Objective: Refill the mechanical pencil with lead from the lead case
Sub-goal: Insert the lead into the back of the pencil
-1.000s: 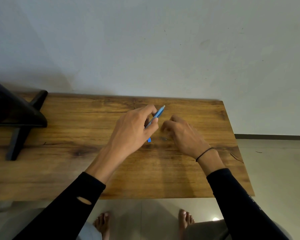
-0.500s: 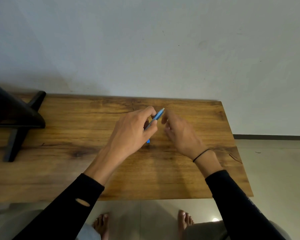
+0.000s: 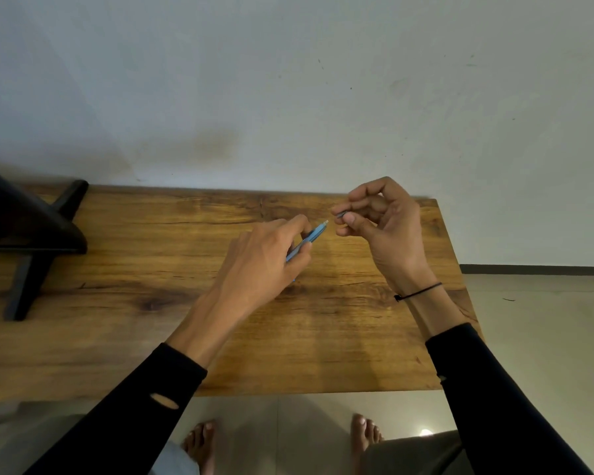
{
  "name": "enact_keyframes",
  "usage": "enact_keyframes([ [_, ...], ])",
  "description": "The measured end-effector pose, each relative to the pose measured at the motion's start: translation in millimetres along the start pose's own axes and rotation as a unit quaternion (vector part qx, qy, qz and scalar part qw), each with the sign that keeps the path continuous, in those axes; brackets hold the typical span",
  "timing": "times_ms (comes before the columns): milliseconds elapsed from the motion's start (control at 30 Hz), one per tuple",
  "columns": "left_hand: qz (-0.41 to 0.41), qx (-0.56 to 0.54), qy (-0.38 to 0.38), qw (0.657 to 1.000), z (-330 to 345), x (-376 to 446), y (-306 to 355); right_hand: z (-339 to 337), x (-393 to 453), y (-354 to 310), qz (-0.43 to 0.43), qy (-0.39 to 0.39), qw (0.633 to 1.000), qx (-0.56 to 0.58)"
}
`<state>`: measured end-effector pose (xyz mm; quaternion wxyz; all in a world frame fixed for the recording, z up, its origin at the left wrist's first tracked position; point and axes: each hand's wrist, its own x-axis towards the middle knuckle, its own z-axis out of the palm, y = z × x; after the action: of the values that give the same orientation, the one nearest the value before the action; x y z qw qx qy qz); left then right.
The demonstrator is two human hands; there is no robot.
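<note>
Pencil (image 3: 312,237) is the landmark here: blue, held in the left hand (image 3: 264,265), just above the wooden worktop (image 3: 117,337) near its middle. Grip of the left hand is narrow, thumb and fingers closed around the lower half of the barrel, so the upper half sticks out free. Probably held that way to leave the open end reachable for loading.

Long axis runs diagonally, from low and near the person up and away toward the right. Pale upper end (image 3: 325,222) points at the right hand (image 3: 381,221); the other end is mostly hidden under the left hand, only a speck of blue shows below it.

Right hand sits just beyond the pencil's upper end, raised off the worktop, palm turned toward the person. Its grip is a tight pinch of thumb and forefinger on a small dark piece (image 3: 340,214), apart from the pencil's end by a small gap. Too small to tell whether that piece is a cap, a lead, or part of the lead case. No lead case clearly visible anywhere near the pencil.

Judgement: pinch lined up roughly with the pencil's axis suggests something being fed in or pulled off at that end; which one, cannot tell.

Left of the pencil, well apart, a black stand (image 3: 31,234) rests on the worktop's far edge.
</note>
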<state>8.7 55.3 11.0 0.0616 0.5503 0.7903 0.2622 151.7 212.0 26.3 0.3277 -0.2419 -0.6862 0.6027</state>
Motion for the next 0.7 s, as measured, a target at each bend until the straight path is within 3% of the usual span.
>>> enact_keyframes([
  [700, 0.008, 0.015, 0.0, 1.0, 3.3, -1.6, 0.4, 1.0, -3.1, -4.7, -0.021, -0.064, 0.993, -0.101],
])
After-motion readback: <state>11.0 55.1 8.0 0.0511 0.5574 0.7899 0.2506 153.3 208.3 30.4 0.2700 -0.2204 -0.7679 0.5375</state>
